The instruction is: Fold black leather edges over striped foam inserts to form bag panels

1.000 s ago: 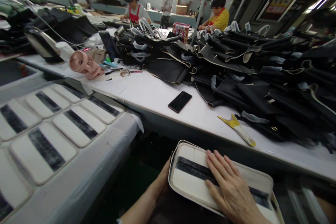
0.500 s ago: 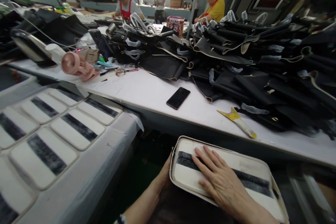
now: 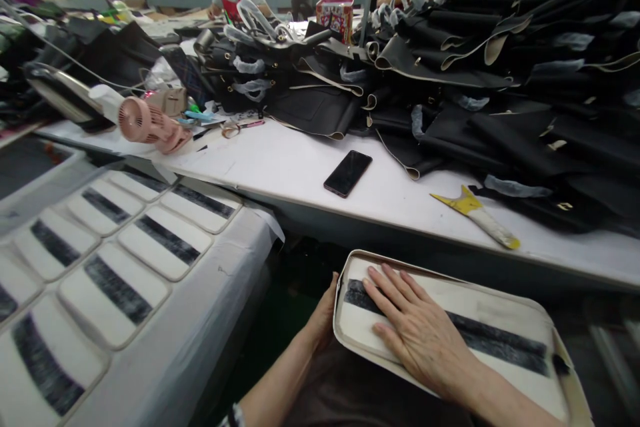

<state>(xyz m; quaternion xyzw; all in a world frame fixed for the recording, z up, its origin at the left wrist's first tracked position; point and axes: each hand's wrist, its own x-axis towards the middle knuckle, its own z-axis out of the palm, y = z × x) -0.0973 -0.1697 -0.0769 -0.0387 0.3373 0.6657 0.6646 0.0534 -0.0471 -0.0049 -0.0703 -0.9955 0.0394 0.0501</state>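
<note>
- The panel [image 3: 500,313], a white padded piece with a raised rim and a black strip [image 3: 500,341] running along its length, is lying low in the view at about 5 o'clock, just in front of the person and below the near edge of the table [image 3: 280,163].
- The right hand [image 3: 417,335] is lying flat on the panel's left half, palm down, with its fingers stretched out and slightly spread, pointing toward 10 o'clock and crossing the strip.
- The left hand [image 3: 323,320] is sitting at the panel's left end, at 9 o'clock from the right hand, with its thumb lying against the rim. Its fingers are hiding under the panel, so its grip cannot be told.
- A tool [image 3: 475,211] with a yellow head is lying on the table at 12 o'clock from the panel.
- A dark phone [image 3: 348,173] is lying face up at 11 o'clock, apart from the tool.
- A pile [image 3: 500,80] of black leather pieces is covering the table from 12 to 2 o'clock.
- More panels [image 3: 165,243] of the same kind are lying in rows on a lower white surface at 9 o'clock.
- A pink fan [image 3: 145,121] is lying at 10 o'clock, with scissors [image 3: 235,128] near it.
- Three people are working far off at 12 o'clock.
</note>
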